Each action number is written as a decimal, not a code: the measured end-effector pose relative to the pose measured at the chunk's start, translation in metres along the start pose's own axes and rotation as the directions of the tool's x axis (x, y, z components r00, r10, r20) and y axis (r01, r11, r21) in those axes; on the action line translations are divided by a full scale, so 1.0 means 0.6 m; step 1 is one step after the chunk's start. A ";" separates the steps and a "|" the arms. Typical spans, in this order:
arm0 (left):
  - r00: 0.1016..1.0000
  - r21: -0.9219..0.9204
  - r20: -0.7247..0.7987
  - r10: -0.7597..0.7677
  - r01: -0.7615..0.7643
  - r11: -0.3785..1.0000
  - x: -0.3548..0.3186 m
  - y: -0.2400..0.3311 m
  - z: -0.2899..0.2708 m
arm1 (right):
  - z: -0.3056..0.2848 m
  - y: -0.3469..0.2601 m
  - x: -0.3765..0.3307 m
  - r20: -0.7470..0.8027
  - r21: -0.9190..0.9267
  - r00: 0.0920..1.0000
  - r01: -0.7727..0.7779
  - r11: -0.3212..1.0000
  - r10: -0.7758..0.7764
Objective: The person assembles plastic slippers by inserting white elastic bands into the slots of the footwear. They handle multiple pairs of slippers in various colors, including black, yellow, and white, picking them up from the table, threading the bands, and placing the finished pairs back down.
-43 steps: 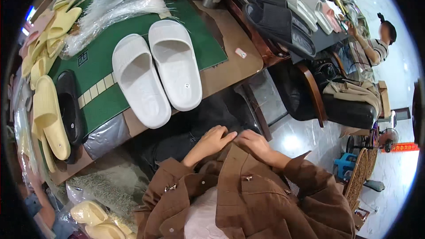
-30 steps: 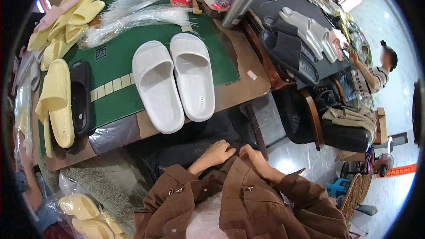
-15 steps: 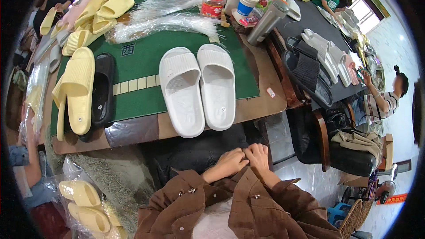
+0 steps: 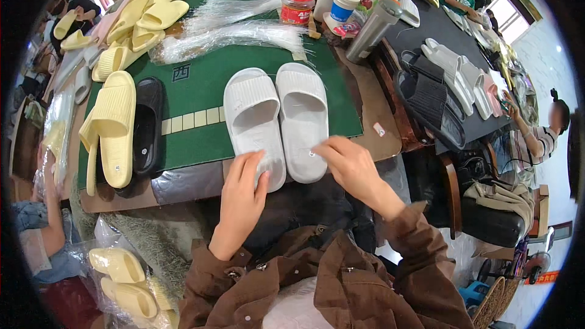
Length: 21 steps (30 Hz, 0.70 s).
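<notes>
Two white ribbed foam slide sandals (image 4: 277,125) lie at centre on a dark green felt mat (image 4: 201,94) bearing a cream tile-stripe pattern. At nine o'clock: pale yellow foam slides (image 4: 113,128) beside one black slide (image 4: 146,128). At twelve o'clock: red-lidded clear plastic jar (image 4: 297,3). Six o'clock: brown jacket sleeves (image 4: 390,268).
</notes>
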<state>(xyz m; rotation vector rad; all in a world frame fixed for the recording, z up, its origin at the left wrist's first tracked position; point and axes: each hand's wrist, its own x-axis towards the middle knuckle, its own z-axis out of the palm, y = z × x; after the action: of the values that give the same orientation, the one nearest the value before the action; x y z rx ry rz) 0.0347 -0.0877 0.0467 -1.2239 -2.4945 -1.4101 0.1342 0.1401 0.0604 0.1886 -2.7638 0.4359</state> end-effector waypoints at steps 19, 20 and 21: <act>0.986 0.354 0.163 0.038 -0.094 0.930 0.135 -0.097 0.086 | 0.096 0.077 0.078 -0.147 -0.161 0.980 0.109 0.981 -0.133; 0.980 0.327 0.200 0.012 -0.078 0.942 0.142 -0.096 0.086 | 0.098 0.084 0.080 -0.142 -0.160 0.979 0.124 0.979 -0.148; 0.982 0.345 0.189 0.024 -0.089 0.934 0.145 -0.097 0.089 | 0.095 0.083 0.083 -0.135 -0.159 0.977 0.141 0.977 -0.163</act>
<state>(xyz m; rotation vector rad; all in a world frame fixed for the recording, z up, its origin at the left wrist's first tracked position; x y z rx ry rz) -0.0449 -0.0112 0.0064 -1.3833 -2.6459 -0.8171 0.0611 0.1652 0.0127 0.3160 -2.5998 0.1944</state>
